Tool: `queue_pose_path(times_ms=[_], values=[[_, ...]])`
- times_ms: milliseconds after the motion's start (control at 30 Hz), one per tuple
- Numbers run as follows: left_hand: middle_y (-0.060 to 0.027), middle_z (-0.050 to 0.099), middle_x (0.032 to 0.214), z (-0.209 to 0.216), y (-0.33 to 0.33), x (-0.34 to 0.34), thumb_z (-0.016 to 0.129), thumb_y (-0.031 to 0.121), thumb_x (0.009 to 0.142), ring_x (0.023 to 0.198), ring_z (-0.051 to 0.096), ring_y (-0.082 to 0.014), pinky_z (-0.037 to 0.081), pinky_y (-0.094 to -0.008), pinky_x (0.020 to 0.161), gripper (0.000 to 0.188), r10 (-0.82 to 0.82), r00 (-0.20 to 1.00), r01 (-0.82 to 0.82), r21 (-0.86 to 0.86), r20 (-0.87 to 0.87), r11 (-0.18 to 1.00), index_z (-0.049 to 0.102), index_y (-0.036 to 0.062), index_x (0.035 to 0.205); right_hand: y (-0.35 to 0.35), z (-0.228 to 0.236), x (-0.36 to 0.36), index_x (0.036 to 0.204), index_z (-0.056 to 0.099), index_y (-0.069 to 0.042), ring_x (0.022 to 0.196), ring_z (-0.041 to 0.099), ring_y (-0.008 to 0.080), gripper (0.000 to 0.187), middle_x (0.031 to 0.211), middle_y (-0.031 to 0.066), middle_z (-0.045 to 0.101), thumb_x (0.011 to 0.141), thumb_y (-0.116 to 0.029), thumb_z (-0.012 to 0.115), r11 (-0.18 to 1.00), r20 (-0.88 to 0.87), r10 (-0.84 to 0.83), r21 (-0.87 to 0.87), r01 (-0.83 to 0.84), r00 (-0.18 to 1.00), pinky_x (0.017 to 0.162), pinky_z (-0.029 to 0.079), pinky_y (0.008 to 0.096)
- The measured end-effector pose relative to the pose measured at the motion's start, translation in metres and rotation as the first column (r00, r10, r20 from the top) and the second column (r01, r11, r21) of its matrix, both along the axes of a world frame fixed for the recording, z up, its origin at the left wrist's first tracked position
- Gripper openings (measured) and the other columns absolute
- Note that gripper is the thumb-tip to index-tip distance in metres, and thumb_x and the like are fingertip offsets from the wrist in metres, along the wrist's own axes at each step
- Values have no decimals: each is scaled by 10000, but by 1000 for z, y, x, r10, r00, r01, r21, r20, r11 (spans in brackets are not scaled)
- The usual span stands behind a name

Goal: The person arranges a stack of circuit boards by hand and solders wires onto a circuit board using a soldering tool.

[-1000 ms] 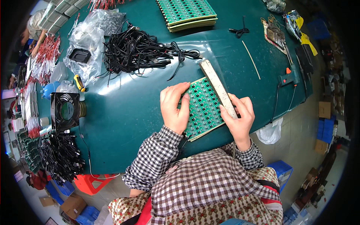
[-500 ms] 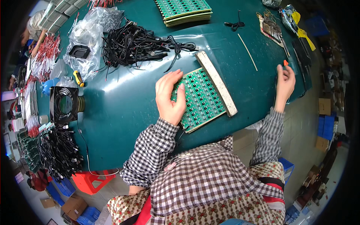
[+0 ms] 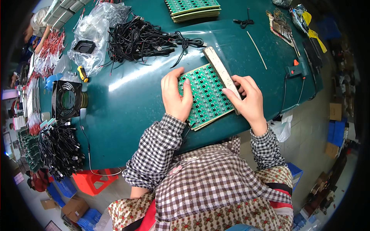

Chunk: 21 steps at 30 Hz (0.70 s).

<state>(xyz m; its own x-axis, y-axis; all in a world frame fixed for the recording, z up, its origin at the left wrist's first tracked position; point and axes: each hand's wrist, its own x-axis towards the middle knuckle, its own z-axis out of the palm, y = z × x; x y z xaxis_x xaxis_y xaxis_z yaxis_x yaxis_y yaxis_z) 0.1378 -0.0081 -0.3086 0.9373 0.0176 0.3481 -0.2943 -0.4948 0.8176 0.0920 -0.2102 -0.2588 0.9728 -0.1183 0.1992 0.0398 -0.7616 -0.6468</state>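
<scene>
A panel of green circuit boards (image 3: pixel 204 96) lies tilted in front of me, with rows of small black parts, on what looks like at least one more panel. Along its right edge rests a long pale bar (image 3: pixel 220 71) with a speckled, worn surface. My left hand (image 3: pixel 176 94) is closed on the panel's left edge, thumb on top and fingers along the side. My right hand (image 3: pixel 250 101) grips the lower part of the bar, thumb on its near side and fingers over the far side. To the right lies a teal glue gun (image 3: pixel 295 71) with an orange tip.
Black cables (image 3: pixel 140 40) lie heaped beyond my left hand, beside clear plastic bags (image 3: pixel 90 30). More panels are stacked (image 3: pixel 192 15) at the back. A black fan (image 3: pixel 66 100) and a yellow screwdriver (image 3: pixel 82 74) are at left. A thin pale stick (image 3: pixel 257 50) lies to the right.
My right hand has come left from beside the orange-tipped glue gun and taken hold of the bar. The left hand stays on the panel.
</scene>
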Motion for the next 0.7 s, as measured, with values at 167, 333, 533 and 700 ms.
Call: queue_pose_path(times_ms=[167,333,533,700], values=[[-150,609,1028,-1,2,0,567,50,835,999,561,-292,426,-367,900,213,-26,998,24,32,53,999,598,-3,1039,11,3,1,993,669,-36,703,597,185,367,797,58,571,706,-233,785,988,107,-27,-150,43,994,600,491,301],[-152,609,1031,-2,4,1,563,59,846,1003,567,-281,430,-363,903,232,-42,999,40,48,22,998,582,-8,1066,13,8,4,952,694,-20,628,559,166,307,764,47,543,678,-134,771,997,82,-37,72,31,996,570,472,289],[-189,604,1082,-3,2,-2,477,81,899,1035,574,-279,424,-370,925,330,-28,993,5,-192,-117,981,449,-22,1210,16,5,6,960,687,-16,671,580,195,335,779,68,561,659,-139,769,986,181,165,-33,-162,969,596,478,312],[-207,600,1134,-3,1,-2,395,94,946,1063,582,-274,419,-357,943,350,-21,991,-5,-195,-131,981,381,-23,1276,17,0,6,976,682,-33,719,585,217,345,797,67,560,666,-164,757,981,126,183,-82,-173,975,631,488,330]])
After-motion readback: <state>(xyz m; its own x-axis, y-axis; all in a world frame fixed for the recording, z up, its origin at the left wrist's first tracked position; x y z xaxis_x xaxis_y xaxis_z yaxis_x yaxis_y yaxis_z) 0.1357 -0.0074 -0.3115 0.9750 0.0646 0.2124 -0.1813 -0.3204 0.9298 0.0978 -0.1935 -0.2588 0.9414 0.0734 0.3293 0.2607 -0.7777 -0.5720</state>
